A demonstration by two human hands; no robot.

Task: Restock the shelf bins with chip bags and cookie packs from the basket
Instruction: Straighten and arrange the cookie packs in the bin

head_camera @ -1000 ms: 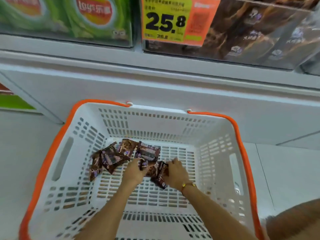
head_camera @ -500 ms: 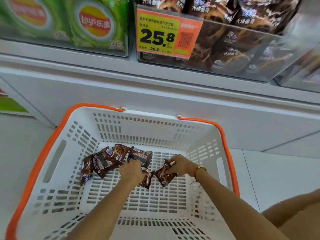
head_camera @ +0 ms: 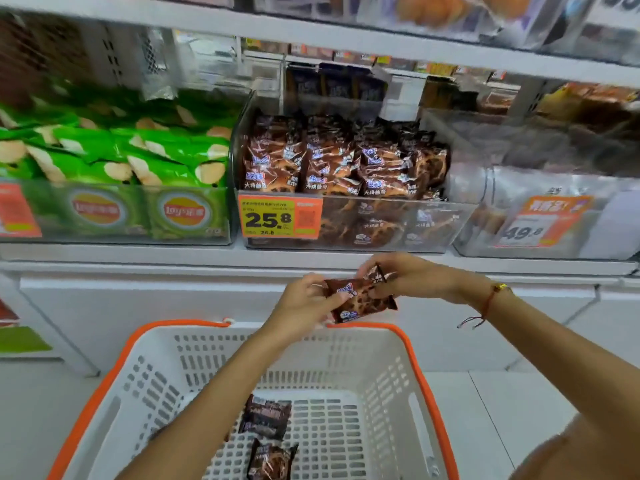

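Both hands are raised above the white basket [head_camera: 388, 362] with its orange rim, just below the shelf edge. My left hand [head_camera: 304, 299] grips a brown cookie pack [head_camera: 360, 301] by its left end. My right hand [head_camera: 408, 275] pinches the top of that pack and holds a second small pack [head_camera: 377, 273] partly hidden by its fingers. Two more brown cookie packs [head_camera: 266, 417] lie on the basket floor; others may be hidden behind my left arm. Directly above the hands is the clear cookie bin [head_camera: 391, 223], filled with the same brown packs.
A bin of green chip bags [head_camera: 114, 157] stands left of the cookie bin. A clear bin [head_camera: 554, 209] with a 49.8 price tag sits to the right. An orange and yellow 25.8 tag [head_camera: 277, 218] hangs on the cookie bin's front. Another shelf runs above.
Both hands rose out of the basket with cookie packs and now hold them up in front of the shelf edge. My view tilted upward, showing the bins.
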